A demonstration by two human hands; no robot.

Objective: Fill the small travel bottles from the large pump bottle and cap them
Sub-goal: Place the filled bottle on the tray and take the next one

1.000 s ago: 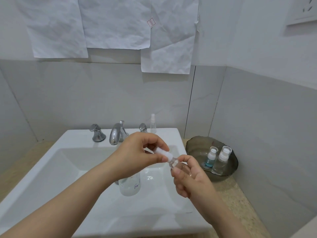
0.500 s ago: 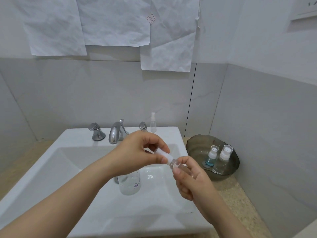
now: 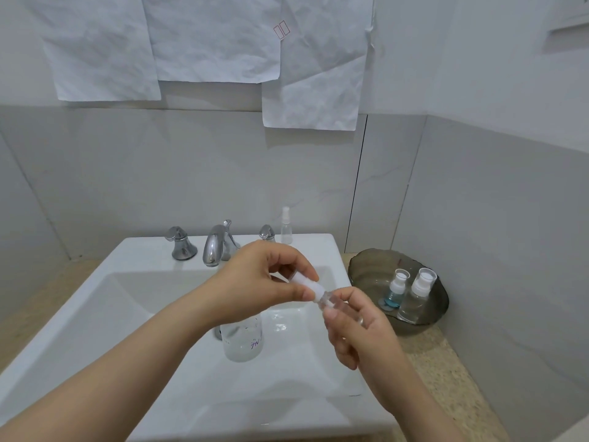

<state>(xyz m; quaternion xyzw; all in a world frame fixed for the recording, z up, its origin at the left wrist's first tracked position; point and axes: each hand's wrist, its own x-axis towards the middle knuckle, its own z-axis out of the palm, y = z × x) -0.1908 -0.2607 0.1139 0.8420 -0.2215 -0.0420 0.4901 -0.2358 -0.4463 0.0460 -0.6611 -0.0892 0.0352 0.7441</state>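
Your left hand (image 3: pixel 261 282) pinches the white cap (image 3: pixel 307 283) between thumb and fingertips, above the sink (image 3: pixel 127 314). Your right hand (image 3: pixel 360 330), at 4 o'clock from it, grips the small travel bottle (image 3: pixel 333 302), tilted neck-first toward the cap — the two meet between your hands. The large clear bottle (image 3: pixel 243 344) stands in the basin at 6 o'clock, under your left wrist. Two capped bottles (image 3: pixel 417 295) stand in the dark dish (image 3: pixel 366 266) on the bench at 3 o'clock.
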